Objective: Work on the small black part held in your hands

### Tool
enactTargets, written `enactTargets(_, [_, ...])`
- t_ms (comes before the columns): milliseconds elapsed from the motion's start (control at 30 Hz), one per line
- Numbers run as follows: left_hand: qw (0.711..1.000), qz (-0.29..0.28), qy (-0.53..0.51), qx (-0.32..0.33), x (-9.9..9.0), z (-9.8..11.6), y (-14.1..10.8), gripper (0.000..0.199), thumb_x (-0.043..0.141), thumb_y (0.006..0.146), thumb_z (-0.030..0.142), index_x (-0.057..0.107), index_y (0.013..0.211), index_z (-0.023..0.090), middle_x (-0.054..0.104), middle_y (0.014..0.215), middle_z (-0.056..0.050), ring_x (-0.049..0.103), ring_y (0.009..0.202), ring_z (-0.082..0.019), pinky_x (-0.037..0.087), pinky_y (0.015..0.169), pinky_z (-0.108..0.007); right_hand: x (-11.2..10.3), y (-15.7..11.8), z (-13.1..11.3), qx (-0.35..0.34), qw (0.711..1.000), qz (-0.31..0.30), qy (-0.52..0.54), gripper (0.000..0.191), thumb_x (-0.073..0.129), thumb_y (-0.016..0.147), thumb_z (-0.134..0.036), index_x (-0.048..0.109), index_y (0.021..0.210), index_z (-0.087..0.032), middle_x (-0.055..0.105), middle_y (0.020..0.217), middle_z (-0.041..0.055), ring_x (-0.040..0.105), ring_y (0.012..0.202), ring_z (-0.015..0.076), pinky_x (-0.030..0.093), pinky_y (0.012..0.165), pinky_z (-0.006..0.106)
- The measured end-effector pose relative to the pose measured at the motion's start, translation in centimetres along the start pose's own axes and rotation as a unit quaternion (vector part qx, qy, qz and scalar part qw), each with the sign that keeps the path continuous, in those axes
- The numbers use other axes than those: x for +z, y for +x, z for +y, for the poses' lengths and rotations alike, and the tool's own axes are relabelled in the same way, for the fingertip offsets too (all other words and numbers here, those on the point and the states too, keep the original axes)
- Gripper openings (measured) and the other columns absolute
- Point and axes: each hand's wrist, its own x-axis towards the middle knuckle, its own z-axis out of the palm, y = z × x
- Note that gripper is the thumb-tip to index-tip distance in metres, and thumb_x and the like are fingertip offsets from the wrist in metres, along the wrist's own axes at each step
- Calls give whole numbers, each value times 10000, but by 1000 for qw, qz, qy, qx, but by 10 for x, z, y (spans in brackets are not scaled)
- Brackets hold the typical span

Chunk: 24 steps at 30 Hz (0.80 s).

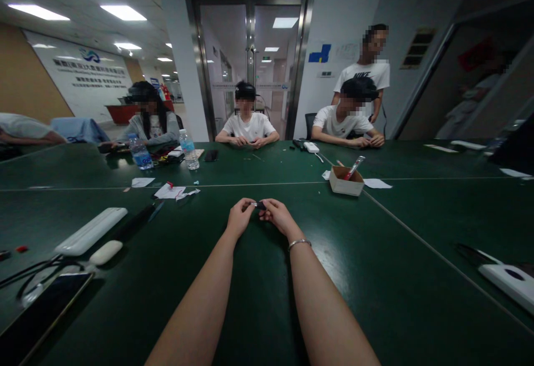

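Just above the green table (267, 277), both my arms reach forward and my hands meet at a small black object with a silvery end (261, 206). My left hand (241, 216) pinches the silvery end between thumb and fingers. On the black end, the fingers of my right hand (278, 216) are closed, and a bracelet (299, 243) circles that wrist. The object is too small and too covered by fingertips to tell its exact kind.
Left of my arms lie a phone (45, 313), a white power bank (92, 231) and a white rounded case (106, 252). A small box (346, 181) stands ahead on the right, two water bottles (189, 150) ahead on the left. Several people sit or stand across the table.
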Motion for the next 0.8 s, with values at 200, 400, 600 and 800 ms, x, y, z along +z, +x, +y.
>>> enactTargets(200, [1000,-3,23,-6,0,-1,-2,297,510,825,447,650,879,190,653,799,-31,585,726,-152,441,641,-251,1,-1,-2,4,1000,10,-15,286,668,756,-396,614,884,-146,622,556,-3,532,437,85,445,478,214])
enactTargets(400, [1000,-3,-25,18,3,1,-2,266,523,826,418,627,940,201,664,850,-27,613,770,-152,459,671,-251,1,-1,-2,2,1000,5,-15,264,658,764,-376,610,873,-140,617,561,1,538,444,89,420,461,206])
enactTargets(600, [1000,-3,-3,27,2,1,-2,238,579,787,358,643,946,193,670,862,-42,615,800,-168,468,735,-285,1,-1,0,-4,1000,6,-2,280,674,746,-396,613,861,-148,611,556,-6,527,439,85,466,512,229])
enactTargets(800, [1000,-11,-11,21,1,3,-4,235,581,784,336,634,958,187,676,914,-51,629,862,-177,473,808,-306,-1,1,3,-8,1000,10,-4,314,688,730,-423,615,857,-145,608,553,-6,517,436,83,482,527,243])
